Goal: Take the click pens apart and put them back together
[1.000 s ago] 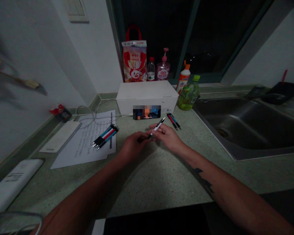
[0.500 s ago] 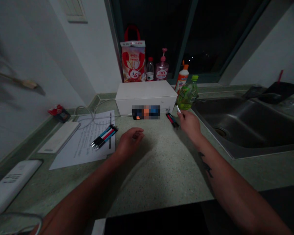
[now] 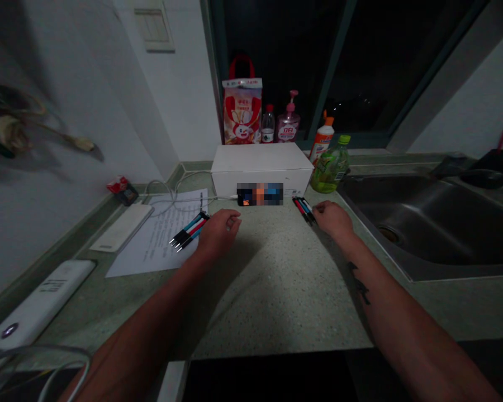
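Note:
My right hand (image 3: pixel 333 218) lies on the green counter (image 3: pixel 276 279), knuckles up, fingers closed at the near end of a white pen. That pen lies with a red and a blue one in a small row of pens (image 3: pixel 304 206) in front of the white box (image 3: pixel 262 164). My left hand (image 3: pixel 218 229) rests loosely curled with nothing seen in it. Its fingers are right beside the ends of a second bunch of pens (image 3: pixel 188 230), blue, red and black, which lies on a printed sheet of paper (image 3: pixel 159 245).
A phone (image 3: pixel 260 194) leans against the box, with a cable running left. A green bottle (image 3: pixel 330 167) and other bottles stand behind, by the dark window. A steel sink (image 3: pixel 436 223) is at the right. A white pad (image 3: pixel 121 234) and a power bank (image 3: pixel 37 304) lie at the left.
Both hands held the white pen at the centre. My right hand carried it right and laid it by the red and blue pens. My left hand moved left to the other bunch.

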Available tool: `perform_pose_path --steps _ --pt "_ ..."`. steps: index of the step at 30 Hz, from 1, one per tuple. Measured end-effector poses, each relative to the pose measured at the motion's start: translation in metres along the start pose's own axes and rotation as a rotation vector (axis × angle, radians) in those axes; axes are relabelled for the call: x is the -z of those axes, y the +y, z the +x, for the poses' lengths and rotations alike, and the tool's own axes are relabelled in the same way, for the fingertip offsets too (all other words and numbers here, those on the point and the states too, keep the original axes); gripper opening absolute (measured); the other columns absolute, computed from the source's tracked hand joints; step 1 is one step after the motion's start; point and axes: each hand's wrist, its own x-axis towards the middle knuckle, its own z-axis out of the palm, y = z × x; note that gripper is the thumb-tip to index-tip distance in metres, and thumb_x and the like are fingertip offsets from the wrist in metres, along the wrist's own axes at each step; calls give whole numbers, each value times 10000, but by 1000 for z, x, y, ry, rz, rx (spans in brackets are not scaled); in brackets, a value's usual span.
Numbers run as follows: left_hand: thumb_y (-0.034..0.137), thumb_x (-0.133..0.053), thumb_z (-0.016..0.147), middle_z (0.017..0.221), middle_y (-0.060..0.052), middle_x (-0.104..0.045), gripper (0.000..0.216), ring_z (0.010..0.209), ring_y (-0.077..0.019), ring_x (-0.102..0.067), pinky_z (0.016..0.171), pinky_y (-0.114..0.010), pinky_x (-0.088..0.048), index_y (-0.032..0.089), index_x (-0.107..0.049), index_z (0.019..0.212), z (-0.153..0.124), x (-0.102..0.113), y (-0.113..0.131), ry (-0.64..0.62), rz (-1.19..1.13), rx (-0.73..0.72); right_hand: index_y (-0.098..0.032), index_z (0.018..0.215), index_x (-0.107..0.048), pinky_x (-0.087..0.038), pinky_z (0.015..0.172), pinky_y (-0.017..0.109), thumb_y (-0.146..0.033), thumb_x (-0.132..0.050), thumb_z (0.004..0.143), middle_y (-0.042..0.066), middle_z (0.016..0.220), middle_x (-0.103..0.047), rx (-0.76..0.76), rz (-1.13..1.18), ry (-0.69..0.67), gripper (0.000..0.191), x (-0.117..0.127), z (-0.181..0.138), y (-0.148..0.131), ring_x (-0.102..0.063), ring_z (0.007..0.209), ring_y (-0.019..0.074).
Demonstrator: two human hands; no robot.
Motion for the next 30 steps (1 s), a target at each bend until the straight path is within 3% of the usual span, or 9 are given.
perform_pose_path --steps 3,5,7,10,17,21,26,30 --pt "248 -602 914 1001 -96 -777 229 897 -265 -712 867 -379 -550 188 -749 1079 11 23 -9 109 182 53 -154 1203 -768 -495 814 341 -251 -565 951 167 1209 -766 1 -25 -35 338 -1 -1 -2 -721 1078 294" --pt "247 -561 938 1073 -126 -783 262 977 -294 -722 892 -397 -549 182 -752 1105 17 39 -15 103 355 189 -156 1196 -768 -495 807 339 -236 -566 948 165 1207 -767 4 -28 -44 330 -1 -1 -4 -723 1064 289" --pt "266 -516 971 1106 -153 -785 283 1019 -320 -727 882 -415 -553 179 -765 1074 21 49 -18 -21 516 332 -153 1193 -766 -495 803 344 -256 -567 961 169 1206 -765 10 -25 -36 322 0 -1 -6 -722 1052 291" --pt "283 -425 1018 1108 -198 -782 374 1036 -342 -734 849 -428 -561 157 -772 1080 20 51 -18 -208 684 380 -144 1200 -759 -489 790 351 -299 -563 984 185 1212 -754 21 -17 -5 330 4 -2 -8 -714 1034 298" --pt "156 -501 932 1093 -209 -776 315 1064 -353 -735 857 -417 -559 139 -754 1119 14 41 -17 -399 788 338 -137 1143 -761 -482 787 360 -291 -548 984 193 1170 -749 93 22 59 307 11 -11 -14 -699 1003 301" --pt "145 -561 889 1117 -195 -763 265 1062 -332 -725 881 -398 -541 142 -744 1080 14 36 -11 -439 756 252 -150 1117 -760 -490 809 355 -288 -540 988 172 1127 -749 188 90 105 290 12 -21 -26 -692 979 286" --pt "158 -551 923 1105 -164 -726 212 978 -286 -709 813 -368 -518 142 -693 1080 1 19 10 -386 583 97 -189 1020 -751 -495 861 362 -271 -532 1011 109 993 -738 535 291 95 234 3 -49 -54 -672 953 263" --pt "162 -589 925 1117 -103 -701 202 944 -248 -691 807 -357 -513 196 -681 1102 -13 3 27 -352 367 -92 -194 1174 -728 -500 869 361 -306 -618 1007 95 1029 -731 768 446 -59 229 -5 -75 -74 -674 962 241"
